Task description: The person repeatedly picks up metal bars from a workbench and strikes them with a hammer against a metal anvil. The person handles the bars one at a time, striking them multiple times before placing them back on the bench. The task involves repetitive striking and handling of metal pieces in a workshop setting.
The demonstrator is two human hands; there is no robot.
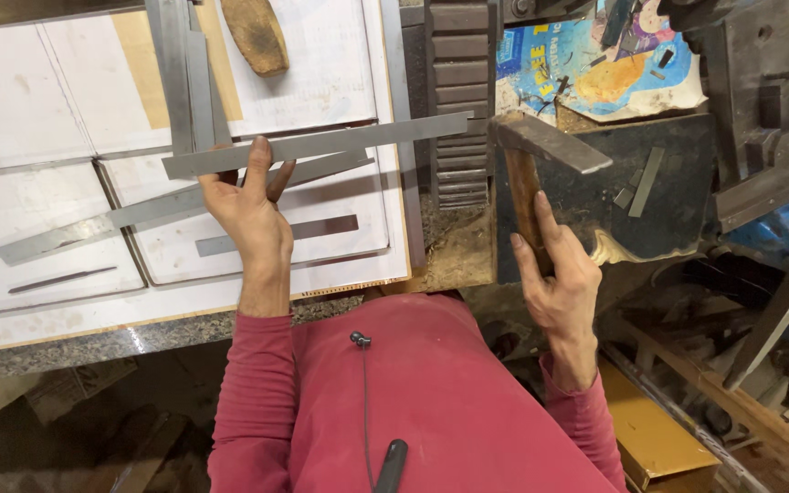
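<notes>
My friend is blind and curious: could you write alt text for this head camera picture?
Seen from above, a person in a red top holds a long flat metal strip in the left hand, its far end at a dark metal block on a machine. The right hand grips a rusty bar under that block. More strips lie on white boards.

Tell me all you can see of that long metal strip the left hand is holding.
The metal strip is long, flat, grey and dull, like plain steel. It lies nearly level, slanting slightly upward to the right. The left hand pinches its left part; its right end reaches the dark machine block. It hovers over the white panels.
</notes>
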